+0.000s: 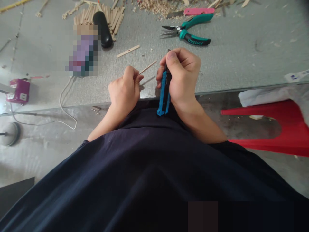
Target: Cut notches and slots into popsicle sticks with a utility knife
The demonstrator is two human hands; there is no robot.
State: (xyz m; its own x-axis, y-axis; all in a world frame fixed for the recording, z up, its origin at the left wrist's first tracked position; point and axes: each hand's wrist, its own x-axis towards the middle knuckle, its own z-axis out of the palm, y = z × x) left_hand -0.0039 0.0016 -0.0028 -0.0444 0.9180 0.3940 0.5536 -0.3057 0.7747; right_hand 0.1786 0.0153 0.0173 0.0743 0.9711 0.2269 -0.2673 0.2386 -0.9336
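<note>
Blue-and-black utility knife (163, 96), one: held in the right hand (181, 72), on the wearer's side of the needle-nose pliers (180, 29). The right fingers are closed around its upper part, thumb uppermost. Its long axis is set lengthwise to the view, away from the wearer and leaning slightly rightward; the blue end is directed at the wearer, the other end toward the pliers. A dark tip is seen past the thumb; whether it is blade cannot be told.

Thin wooden stick (148, 67), one: pinched in the closed fingers of the left hand (126, 85), left of the pliers and nearer the wearer. Its long axis is slanted, the free tip being pointed toward the pliers.

Needle-nose pliers, one pair, green and black: laid on the grey tabletop (241, 54), jaws parted and turned left.

Pink-handled knife (199, 11), one: placed just beyond the pliers.

Flat wooden stick (128, 51), one, slotted: laid left of the pliers.

Black oblong case (102, 29), one: farther left of the pliers, resting against piled wooden sticks (118, 21), too many to be counted.

Wood shavings (156, 6), one heap: spread beyond the pliers, leftward.
</note>
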